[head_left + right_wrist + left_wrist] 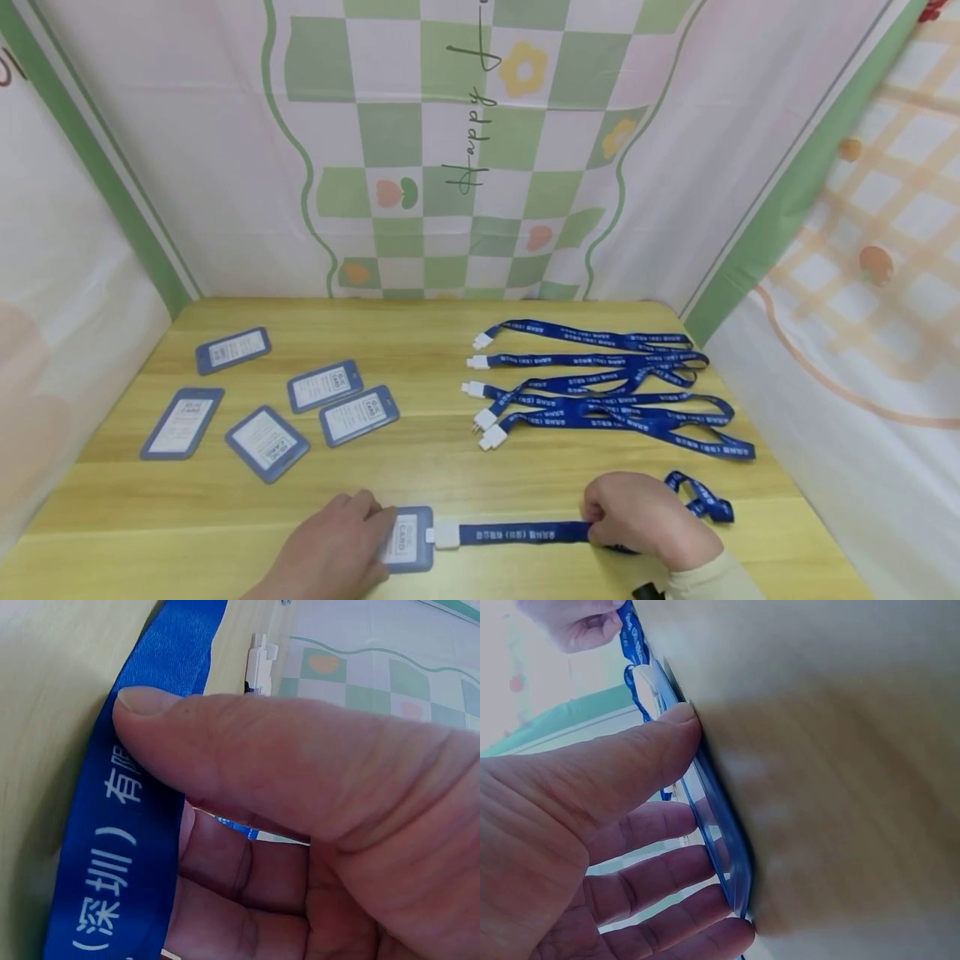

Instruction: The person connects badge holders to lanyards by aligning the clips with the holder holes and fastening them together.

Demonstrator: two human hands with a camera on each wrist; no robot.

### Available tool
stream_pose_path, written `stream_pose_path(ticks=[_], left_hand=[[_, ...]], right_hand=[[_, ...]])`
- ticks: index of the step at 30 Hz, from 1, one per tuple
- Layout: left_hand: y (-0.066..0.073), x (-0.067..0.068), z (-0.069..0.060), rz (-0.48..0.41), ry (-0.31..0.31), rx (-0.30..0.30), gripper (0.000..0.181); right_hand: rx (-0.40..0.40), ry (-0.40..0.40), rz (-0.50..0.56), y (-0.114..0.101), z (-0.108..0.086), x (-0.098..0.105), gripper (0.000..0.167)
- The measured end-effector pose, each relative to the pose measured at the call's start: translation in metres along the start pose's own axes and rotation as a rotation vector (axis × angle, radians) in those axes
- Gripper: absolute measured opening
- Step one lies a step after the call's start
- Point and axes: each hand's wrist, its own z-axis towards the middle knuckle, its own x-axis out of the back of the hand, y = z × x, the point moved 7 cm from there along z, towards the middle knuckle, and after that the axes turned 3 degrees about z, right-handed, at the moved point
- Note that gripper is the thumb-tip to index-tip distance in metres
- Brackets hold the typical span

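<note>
At the table's front, my left hand (330, 546) grips a blue-framed ID card holder (422, 557). In the left wrist view, the thumb (649, 746) lies on one edge of the holder (731, 851) and the fingertips touch its other side. A white clip (447, 535) joins the holder to a dark blue lanyard (525, 533) with white lettering. To the right, my right hand (648, 517) pinches the strap, which runs straight between the hands. The right wrist view shows the thumb pressing on the strap (112, 847). The lanyard's loose loop (708, 504) lies beyond that hand.
Several blue ID card holders (266, 446) lie scattered on the left of the wooden table (435, 467). Several blue lanyards (600, 408) with white clips lie side by side on the right, partly overlapping. Patterned cloth (480, 150) hangs behind and at both sides.
</note>
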Motion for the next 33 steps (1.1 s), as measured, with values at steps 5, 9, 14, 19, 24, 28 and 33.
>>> stream_pose_path(ticks=[5,9,14,19,24,28,33], left_hand=[[0.000,0.000,0.000,0.000,-0.002,0.005,0.054],[0.000,-0.001,0.000,0.001,-0.006,0.007,0.054],[0.000,-0.001,-0.001,0.008,0.000,0.002,0.054],[0.001,-0.001,-0.001,0.016,0.017,-0.009,0.054],[0.002,-0.001,-0.001,0.021,0.028,-0.017,0.055],[0.001,-0.001,-0.001,0.014,0.014,-0.010,0.055],[0.001,-0.001,-0.001,0.012,0.004,-0.005,0.055]], right_hand=[[-0.005,-0.008,-0.003,0.000,0.001,0.000,0.020],[0.005,-0.004,-0.005,-0.002,0.001,0.002,0.020],[0.028,0.002,-0.001,-0.007,0.000,0.005,0.021],[0.039,0.005,-0.017,-0.013,0.001,0.009,0.023],[0.075,0.050,-0.047,-0.023,0.003,0.014,0.022],[0.133,0.130,-0.061,-0.036,0.006,0.020,0.016],[0.204,0.260,-0.092,-0.052,0.009,0.025,0.020]])
